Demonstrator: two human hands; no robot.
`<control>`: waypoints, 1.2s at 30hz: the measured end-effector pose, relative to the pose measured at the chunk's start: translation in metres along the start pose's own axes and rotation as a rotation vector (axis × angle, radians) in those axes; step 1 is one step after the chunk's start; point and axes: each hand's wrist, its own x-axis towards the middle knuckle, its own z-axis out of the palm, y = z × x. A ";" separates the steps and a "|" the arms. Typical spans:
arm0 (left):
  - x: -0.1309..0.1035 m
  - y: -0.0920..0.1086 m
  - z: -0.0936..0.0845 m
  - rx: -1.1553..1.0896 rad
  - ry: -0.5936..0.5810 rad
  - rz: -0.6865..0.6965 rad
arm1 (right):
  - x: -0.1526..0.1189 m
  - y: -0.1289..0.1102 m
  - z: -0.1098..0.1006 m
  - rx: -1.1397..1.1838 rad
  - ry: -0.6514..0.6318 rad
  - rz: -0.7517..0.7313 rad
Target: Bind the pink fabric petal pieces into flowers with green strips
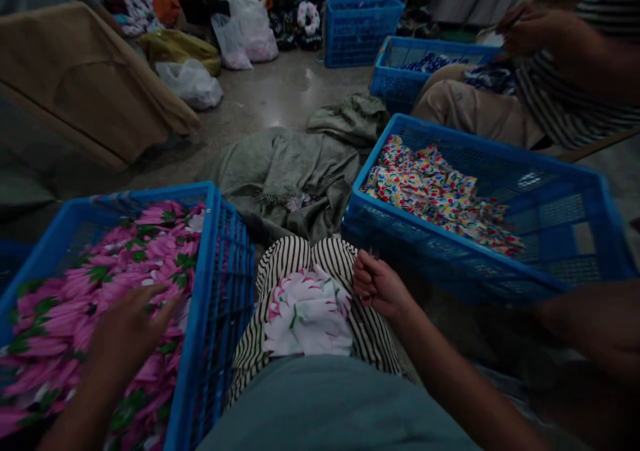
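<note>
My left hand (133, 318) is over the pink cloth pieces (75, 311) with green ends that fill a blue crate (213, 264). Its fingers are stretched out and somewhat blurred, with nothing visible in them. In my lap, on striped cloth (280, 258), rests a bundle of white cloth petals (310, 311) with pink edges. Just right of that bundle, my right hand (377, 284) is closed in a pinch beside my knee. Whatever it might hold is too small or hidden to make out.
A second blue crate (465, 238) at the right holds colourful spotted cloth (430, 184). Grey-green sacking (290, 164) lies ahead. A co-worker's hands (540, 31) are at upper right, near another blue crate (385, 78). White plastic bags (250, 31) stand farther back.
</note>
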 end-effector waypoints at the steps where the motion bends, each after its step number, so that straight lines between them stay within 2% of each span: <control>1: -0.004 0.013 0.011 -0.039 -0.023 0.015 | -0.001 0.003 0.002 -0.068 0.031 -0.025; 2: -0.010 0.029 0.025 -0.123 -0.114 0.109 | -0.003 0.007 0.005 -0.160 0.037 -0.049; 4: -0.023 0.062 0.053 -0.221 -0.294 0.360 | -0.006 0.014 0.013 -0.459 -0.032 -0.122; 5: -0.029 0.076 0.066 -0.248 -0.337 0.400 | -0.007 0.016 0.018 -0.673 -0.089 -0.186; 7: -0.038 0.095 0.083 -0.291 -0.411 0.383 | -0.010 0.019 0.023 -1.072 -0.203 -0.327; 9: -0.042 0.102 0.091 -0.324 -0.477 0.355 | -0.012 0.018 0.024 -1.233 -0.250 -0.424; 12: -0.043 0.103 0.090 -0.371 -0.521 0.350 | -0.013 0.014 0.021 -1.129 -0.286 -0.441; 14: -0.042 0.105 0.088 -0.450 -0.535 0.295 | -0.013 0.013 0.019 -0.940 -0.333 -0.368; 16: -0.041 0.111 0.086 -0.604 -0.587 0.179 | -0.013 0.015 0.019 -0.705 -0.344 -0.265; 18: -0.040 0.120 0.085 -0.845 -0.648 0.014 | -0.013 0.018 0.022 -0.466 -0.254 -0.170; 20: -0.035 0.131 0.082 -1.119 -0.646 -0.137 | -0.012 0.019 0.027 -0.289 -0.131 -0.098; 22: -0.024 0.139 0.077 -1.296 -0.613 -0.190 | -0.009 0.018 0.032 -0.223 -0.072 -0.060; 24: -0.002 0.140 0.070 -1.257 -0.595 -0.120 | -0.004 0.013 0.034 -0.239 -0.075 -0.079; 26: 0.029 0.132 0.063 -1.034 -0.536 -0.028 | 0.000 0.007 0.033 -0.287 -0.055 -0.125; 27: 0.045 0.127 0.059 -0.879 -0.447 -0.019 | 0.002 0.004 0.031 -0.321 -0.023 -0.155; 28: 0.060 0.122 0.056 -0.823 -0.367 -0.028 | 0.004 0.002 0.030 -0.358 0.015 -0.188; 30: 0.081 0.115 0.053 -0.777 -0.276 -0.037 | 0.007 -0.002 0.028 -0.425 0.090 -0.252; 33: 0.081 0.123 0.056 -0.789 -0.306 -0.019 | 0.008 -0.007 0.033 -0.456 0.108 -0.368; 36: 0.055 0.145 0.062 -0.889 -0.456 -0.003 | 0.006 -0.013 0.047 -0.455 0.032 -0.474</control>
